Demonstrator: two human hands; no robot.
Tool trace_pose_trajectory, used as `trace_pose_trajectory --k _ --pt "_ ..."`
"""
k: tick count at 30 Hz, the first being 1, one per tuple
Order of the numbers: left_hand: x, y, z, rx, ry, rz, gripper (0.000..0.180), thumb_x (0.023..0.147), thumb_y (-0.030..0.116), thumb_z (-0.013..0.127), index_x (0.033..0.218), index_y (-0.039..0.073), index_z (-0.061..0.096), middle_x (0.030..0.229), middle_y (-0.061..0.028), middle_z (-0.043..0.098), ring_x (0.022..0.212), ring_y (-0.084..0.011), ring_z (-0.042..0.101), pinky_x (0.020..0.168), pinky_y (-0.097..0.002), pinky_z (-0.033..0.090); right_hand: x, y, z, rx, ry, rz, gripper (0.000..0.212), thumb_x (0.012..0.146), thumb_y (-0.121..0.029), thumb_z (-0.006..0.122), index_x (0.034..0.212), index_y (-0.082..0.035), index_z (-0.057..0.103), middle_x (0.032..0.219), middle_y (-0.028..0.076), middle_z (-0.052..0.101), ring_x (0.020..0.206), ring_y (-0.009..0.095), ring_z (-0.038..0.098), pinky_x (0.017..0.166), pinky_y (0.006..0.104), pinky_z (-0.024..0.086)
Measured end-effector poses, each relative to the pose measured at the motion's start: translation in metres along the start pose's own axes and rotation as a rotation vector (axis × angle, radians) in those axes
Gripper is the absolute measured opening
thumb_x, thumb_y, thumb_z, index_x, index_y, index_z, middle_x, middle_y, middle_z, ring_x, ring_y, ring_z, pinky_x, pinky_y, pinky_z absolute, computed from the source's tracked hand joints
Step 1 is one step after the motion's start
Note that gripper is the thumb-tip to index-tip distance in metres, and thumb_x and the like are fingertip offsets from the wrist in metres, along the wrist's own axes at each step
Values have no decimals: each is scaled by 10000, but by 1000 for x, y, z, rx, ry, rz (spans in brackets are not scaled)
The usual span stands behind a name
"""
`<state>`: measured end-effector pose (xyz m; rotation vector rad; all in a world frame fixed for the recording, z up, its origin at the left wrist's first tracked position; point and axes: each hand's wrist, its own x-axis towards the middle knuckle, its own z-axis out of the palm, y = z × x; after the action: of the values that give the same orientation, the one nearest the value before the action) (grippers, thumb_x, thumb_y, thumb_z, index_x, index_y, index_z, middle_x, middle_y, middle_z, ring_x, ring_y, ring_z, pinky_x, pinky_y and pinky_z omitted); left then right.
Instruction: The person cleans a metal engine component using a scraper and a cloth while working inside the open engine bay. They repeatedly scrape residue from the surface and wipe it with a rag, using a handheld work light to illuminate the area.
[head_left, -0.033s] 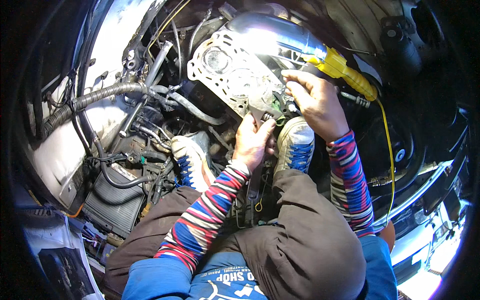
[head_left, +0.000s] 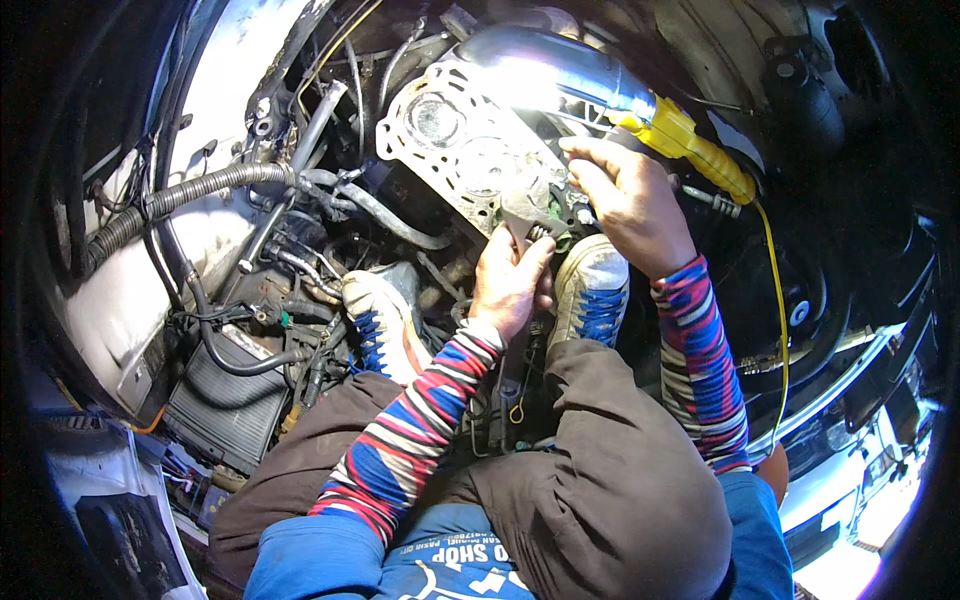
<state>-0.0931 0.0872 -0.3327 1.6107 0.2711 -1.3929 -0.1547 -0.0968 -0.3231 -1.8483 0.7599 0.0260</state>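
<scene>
Two hands at work deep in an engine bay: left hand (head_left: 510, 275) closed around a wrench (head_left: 528, 222), right hand (head_left: 625, 200) gripping beside it. Both against the pale perforated metal plate (head_left: 460, 150), under a yellow-handled work lamp (head_left: 600, 95).

Both hands are being held forward with bent arms: the left hand (head_left: 510, 278) curled closed, the right hand (head_left: 628, 200) raised beyond it, fingers bent.

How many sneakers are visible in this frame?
2. One white sneaker with blue laces is planted left of the left hand, among hoses. The other sneaker sits just below the right hand, beside the metal cover plate.
</scene>
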Motion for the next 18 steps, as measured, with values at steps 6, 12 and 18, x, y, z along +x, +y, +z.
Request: trace_pose_trajectory --k 6,12,18 --pt "10 2 6 33 -20 48 211 987 197 629 1097 50 524 768 -4 572 592 -78 554 462 -238 503 32 7 7 -513 -47 -545 338 798 -1 601 1127 52 658 1132 197 682 1051 353 661 905 401 529" --pt "10 3 13 -20 4 61 236 973 168 637 1134 28 536 825 -25 624 539 -70 555 451 -239 490 37 16 22 -555 -99 -614 381 782 26 593 1159 62 639 1166 227 662 1073 353 653 955 397 519" --pt "9 -1 19 -57 27 46 241 967 167 643 1136 36 531 801 -14 603 513 -63 533 431 -228 455 38 34 27 -280 -143 -418 380 863 -84 544 1223 19 612 1133 213 663 1072 370 626 947 428 503"
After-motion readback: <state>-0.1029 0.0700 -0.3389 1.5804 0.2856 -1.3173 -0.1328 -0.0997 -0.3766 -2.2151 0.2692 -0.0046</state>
